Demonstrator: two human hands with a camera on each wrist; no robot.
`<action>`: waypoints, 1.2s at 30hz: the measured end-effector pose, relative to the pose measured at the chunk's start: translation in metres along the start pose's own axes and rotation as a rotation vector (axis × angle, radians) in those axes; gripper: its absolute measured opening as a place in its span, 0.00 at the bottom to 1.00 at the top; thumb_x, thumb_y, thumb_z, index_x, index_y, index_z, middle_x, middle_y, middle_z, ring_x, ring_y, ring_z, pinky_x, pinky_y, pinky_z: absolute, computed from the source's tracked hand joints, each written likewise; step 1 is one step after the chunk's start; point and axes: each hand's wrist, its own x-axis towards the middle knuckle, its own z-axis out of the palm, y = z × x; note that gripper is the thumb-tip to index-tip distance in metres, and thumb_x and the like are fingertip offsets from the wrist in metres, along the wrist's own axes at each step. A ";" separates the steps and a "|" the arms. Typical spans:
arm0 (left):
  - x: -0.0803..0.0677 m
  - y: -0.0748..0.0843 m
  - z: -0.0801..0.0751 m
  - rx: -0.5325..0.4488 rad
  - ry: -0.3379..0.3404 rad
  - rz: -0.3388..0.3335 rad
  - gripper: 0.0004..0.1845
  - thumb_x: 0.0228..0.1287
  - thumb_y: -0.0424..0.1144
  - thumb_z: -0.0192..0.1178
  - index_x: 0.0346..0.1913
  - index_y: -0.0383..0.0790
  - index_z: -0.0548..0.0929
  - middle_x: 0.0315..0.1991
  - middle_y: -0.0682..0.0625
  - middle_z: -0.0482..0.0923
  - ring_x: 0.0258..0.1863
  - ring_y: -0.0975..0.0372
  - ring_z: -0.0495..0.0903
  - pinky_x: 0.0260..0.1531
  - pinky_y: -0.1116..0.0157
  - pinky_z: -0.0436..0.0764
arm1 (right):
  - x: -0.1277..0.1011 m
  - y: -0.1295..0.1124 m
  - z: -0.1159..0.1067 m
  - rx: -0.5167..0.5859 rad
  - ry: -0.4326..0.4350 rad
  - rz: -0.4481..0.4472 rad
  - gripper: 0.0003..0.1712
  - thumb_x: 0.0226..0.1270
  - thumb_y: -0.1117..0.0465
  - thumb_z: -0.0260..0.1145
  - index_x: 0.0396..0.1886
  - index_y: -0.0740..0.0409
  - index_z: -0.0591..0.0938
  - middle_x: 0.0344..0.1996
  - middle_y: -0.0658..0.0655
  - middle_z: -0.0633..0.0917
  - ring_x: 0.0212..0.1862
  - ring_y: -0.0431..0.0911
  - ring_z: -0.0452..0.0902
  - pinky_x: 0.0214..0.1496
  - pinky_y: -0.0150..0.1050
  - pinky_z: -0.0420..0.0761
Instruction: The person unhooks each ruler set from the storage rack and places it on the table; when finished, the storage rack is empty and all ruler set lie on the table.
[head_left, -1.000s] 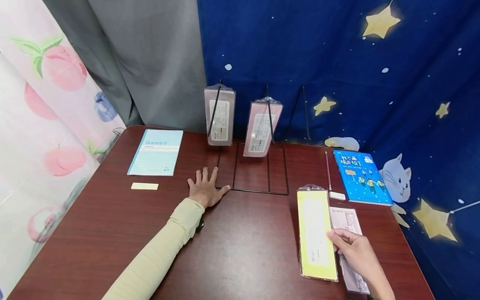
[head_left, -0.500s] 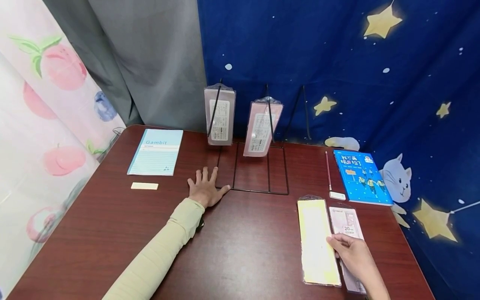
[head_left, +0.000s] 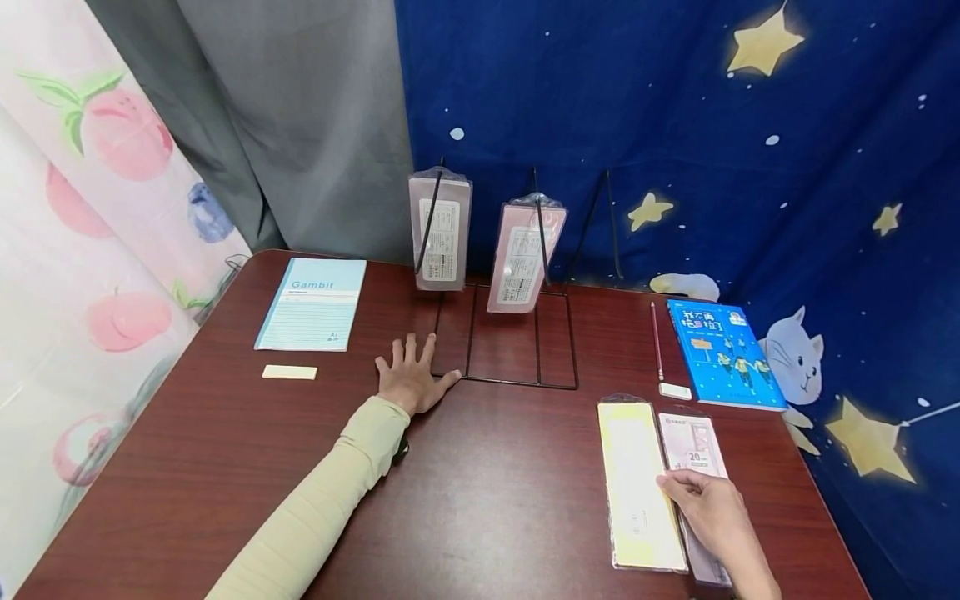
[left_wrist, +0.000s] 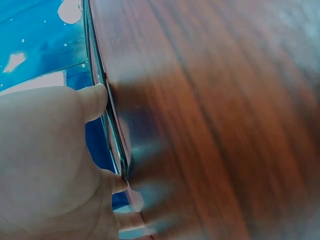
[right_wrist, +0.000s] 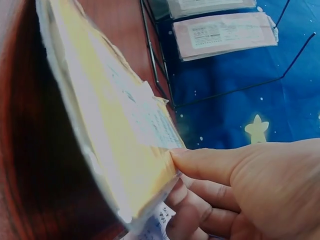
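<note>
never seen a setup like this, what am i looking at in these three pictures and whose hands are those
No machine here: a person works with two bare hands and wears three cameras. The wide picture comes from the head camera, looking down at a dark red-brown wooden table. The other two come from cameras on each wrist, very close up, so they look tilted and blurry.

The left hand lies flat, fingers spread, touching the front edge of a black wire display stand that carries two pinkish flat packets.

The right hand has its grip on a flat yellow packet in clear plastic: thumb on top, fingers underneath, its edge lifted. A white printed packet lies beside it.

Also there: a light blue notebook, a small pale yellow strip, a bright blue illustrated book, a thin red pencil and a small white eraser.
</note>
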 end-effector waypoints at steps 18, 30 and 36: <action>-0.010 0.002 -0.009 -0.006 0.028 0.003 0.47 0.76 0.69 0.43 0.85 0.47 0.44 0.85 0.35 0.42 0.84 0.39 0.42 0.76 0.32 0.48 | 0.002 -0.002 0.006 -0.058 0.019 0.059 0.18 0.71 0.50 0.70 0.45 0.61 0.92 0.38 0.61 0.92 0.36 0.48 0.78 0.37 0.40 0.71; -0.006 0.000 -0.005 -0.009 0.018 0.002 0.48 0.75 0.71 0.42 0.86 0.49 0.42 0.85 0.35 0.40 0.84 0.39 0.40 0.76 0.31 0.47 | 0.007 -0.012 0.001 -0.055 0.085 -0.038 0.17 0.72 0.52 0.70 0.48 0.61 0.91 0.41 0.64 0.92 0.39 0.49 0.83 0.40 0.43 0.78; -0.003 -0.001 -0.003 -0.004 0.004 0.003 0.48 0.76 0.71 0.42 0.86 0.49 0.41 0.85 0.35 0.39 0.84 0.39 0.40 0.76 0.31 0.48 | 0.017 -0.028 0.002 -0.026 0.129 -0.188 0.16 0.71 0.55 0.71 0.50 0.62 0.90 0.40 0.63 0.93 0.38 0.47 0.84 0.34 0.34 0.77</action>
